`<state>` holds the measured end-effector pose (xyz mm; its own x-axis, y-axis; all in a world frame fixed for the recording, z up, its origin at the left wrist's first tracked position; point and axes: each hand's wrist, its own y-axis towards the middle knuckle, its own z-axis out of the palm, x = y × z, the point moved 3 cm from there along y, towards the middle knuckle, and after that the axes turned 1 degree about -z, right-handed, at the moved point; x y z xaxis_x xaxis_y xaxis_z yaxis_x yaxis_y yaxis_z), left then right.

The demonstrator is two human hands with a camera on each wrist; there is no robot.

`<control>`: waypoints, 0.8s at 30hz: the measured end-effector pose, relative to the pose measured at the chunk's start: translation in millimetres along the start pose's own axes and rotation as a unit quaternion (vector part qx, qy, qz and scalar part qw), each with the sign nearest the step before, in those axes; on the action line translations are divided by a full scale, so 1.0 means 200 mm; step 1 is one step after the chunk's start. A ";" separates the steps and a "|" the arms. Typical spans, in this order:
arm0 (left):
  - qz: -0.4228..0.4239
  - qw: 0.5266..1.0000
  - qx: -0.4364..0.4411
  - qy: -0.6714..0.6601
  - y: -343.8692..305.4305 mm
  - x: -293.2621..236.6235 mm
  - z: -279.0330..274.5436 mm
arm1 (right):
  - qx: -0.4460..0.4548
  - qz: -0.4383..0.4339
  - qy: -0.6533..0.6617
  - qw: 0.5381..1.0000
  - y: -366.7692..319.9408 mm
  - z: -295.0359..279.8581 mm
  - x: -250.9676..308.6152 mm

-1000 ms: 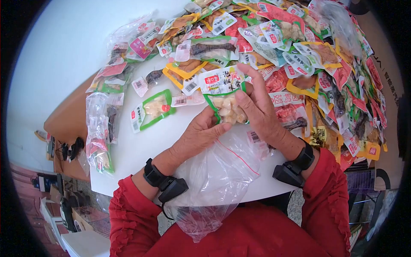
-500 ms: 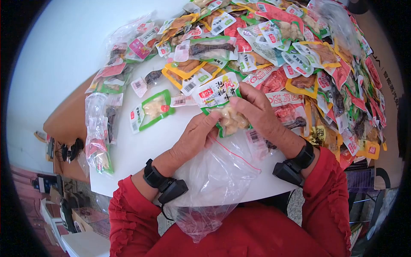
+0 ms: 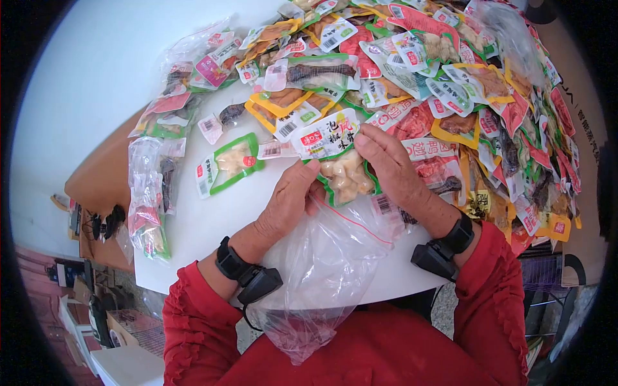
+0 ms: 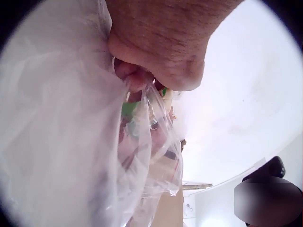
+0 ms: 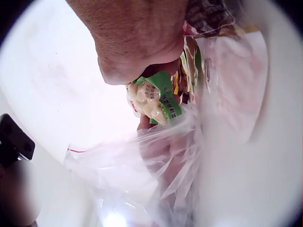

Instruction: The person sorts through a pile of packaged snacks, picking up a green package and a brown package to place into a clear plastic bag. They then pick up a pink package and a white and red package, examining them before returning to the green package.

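Observed at the near edge of the white worktop point(image 3: 193, 219): a person in red sleeves holds one green-edged packet point(image 3: 338, 164) of pale lumps directly above the mouth of a clear bag point(image 3: 328, 270). The packet is tilted, its white printed label uppermost and its lower end just at the bag's opening; the right wrist view confirms the packet point(image 5: 154, 99) sitting against the bag's crumpled film point(image 5: 142, 161). The right hand point(image 3: 393, 170) grips the packet along its right edge, fingers curled over the front; the thumb is hidden behind it. The left hand point(image 3: 290, 199) is curled at the packet's lower left corner, and the left wrist view shows its fingers point(image 4: 135, 78) pinching a fold of the bag's film point(image 4: 61, 142). Judgement: this pinch lifts one lip of the bag so that the mouth stays parted beneath the packet, while the other hand steers the packet by its stiff sealed edge. The bag itself lies over the worktop's edge, its closed end hanging down against the person's body, which lets it sag open rather than lie flat. Whether the bag already holds anything cannot be told. A second green packet point(image 3: 230, 161) lies alone to the left, well apart from the hands, and a dense heap of packets point(image 3: 463, 83) covers the far and right side of the worktop.
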<state>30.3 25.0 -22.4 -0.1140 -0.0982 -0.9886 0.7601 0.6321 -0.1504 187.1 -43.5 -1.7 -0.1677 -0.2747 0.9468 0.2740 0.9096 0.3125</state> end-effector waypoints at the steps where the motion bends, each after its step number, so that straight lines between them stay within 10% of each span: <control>1: 0.003 1.000 -0.001 -0.020 0.00 0.00 0.00 | -0.003 -0.010 -0.021 1.000 0.00 0.00 0.00; 24: 0.050 0.989 0.097 -0.097 0.01 -0.01 0.06 | 0.012 0.004 0.001 1.000 0.01 0.00 0.00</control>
<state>40.6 17.8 -20.1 0.0794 -0.1997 -0.9766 0.8721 0.4884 -0.0290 187.3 -42.2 -1.6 -0.1646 -0.2680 0.9493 0.2533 0.9186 0.3033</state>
